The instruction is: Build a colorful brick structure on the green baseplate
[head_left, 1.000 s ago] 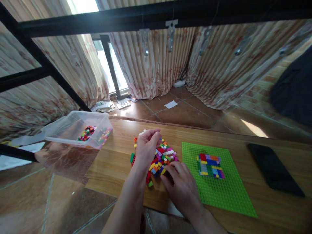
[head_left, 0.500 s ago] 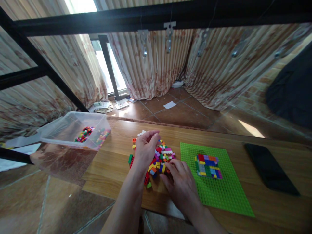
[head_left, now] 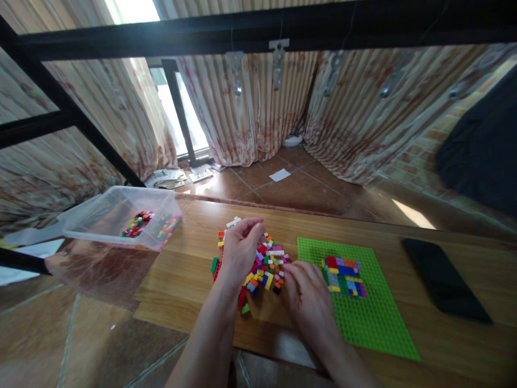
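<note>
A heap of small colourful toy bricks (head_left: 264, 275) lies on the wooden table. My left hand (head_left: 240, 245) is over the heap's left part, fingers curled in towards the thumb; whatever it holds, if anything, is hidden. At the right edge of the heap, my right hand (head_left: 309, 291) has its fingers bent close together near the bricks, and I cannot make out what is between them. Just right of that hand is a green baseplate (head_left: 375, 318). A flat multicoloured block of joined bricks (head_left: 345, 276) sits on its upper part.
A black phone (head_left: 446, 280) lies on the wooden table (head_left: 181, 258) at the right. To the left stands a clear plastic bin (head_left: 97, 210) with more bricks inside. A black metal bar (head_left: 194, 40) crosses above, in front of curtains.
My right hand has moved slightly right, away from the heap, uncovering a few bricks at its edge. My left hand stays nearly in place. The whole view has shifted a little.
</note>
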`<state>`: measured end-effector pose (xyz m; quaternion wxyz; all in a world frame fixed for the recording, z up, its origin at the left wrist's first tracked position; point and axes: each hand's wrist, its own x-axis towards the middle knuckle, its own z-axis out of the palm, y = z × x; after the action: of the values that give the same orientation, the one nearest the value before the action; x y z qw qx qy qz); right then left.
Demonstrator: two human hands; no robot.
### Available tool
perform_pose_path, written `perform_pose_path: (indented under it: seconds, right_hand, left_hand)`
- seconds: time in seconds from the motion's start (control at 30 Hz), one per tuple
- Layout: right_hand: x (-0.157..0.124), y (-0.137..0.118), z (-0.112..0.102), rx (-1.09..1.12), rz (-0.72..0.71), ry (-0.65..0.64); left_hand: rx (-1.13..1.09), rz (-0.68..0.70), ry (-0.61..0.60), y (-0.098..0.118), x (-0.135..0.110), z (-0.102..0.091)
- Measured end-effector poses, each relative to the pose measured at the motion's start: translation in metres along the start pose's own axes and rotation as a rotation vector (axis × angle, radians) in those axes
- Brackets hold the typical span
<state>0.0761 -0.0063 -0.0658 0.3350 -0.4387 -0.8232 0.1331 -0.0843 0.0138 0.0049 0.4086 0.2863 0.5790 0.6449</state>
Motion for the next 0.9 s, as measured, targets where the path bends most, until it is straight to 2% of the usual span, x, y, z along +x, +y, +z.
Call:
perform_pose_path:
  seconds: [0.17,0.37,0.63,0.9]
  right_hand:
    - [0.003,0.015,0.001,-0.132,0.006,0.01]
    - [0.003,0.011,0.004,-0.163,-0.007,-0.054]
    - [0.008,0.008,-0.001,-0.082,0.012,-0.081]
    - [0.008,0.007,0.002,-0.065,0.004,-0.057]
  left_hand:
    - [-0.009,0.0,0.001,0.0,0.0,0.0]
    - [0.004,-0.003,0.003,0.002,-0.002,0.001]
    - [0.033,0.012,-0.013,0.001,-0.001,0.0]
    - [0.065,-0.011,-0.015,0.001,-0.001,0.002]
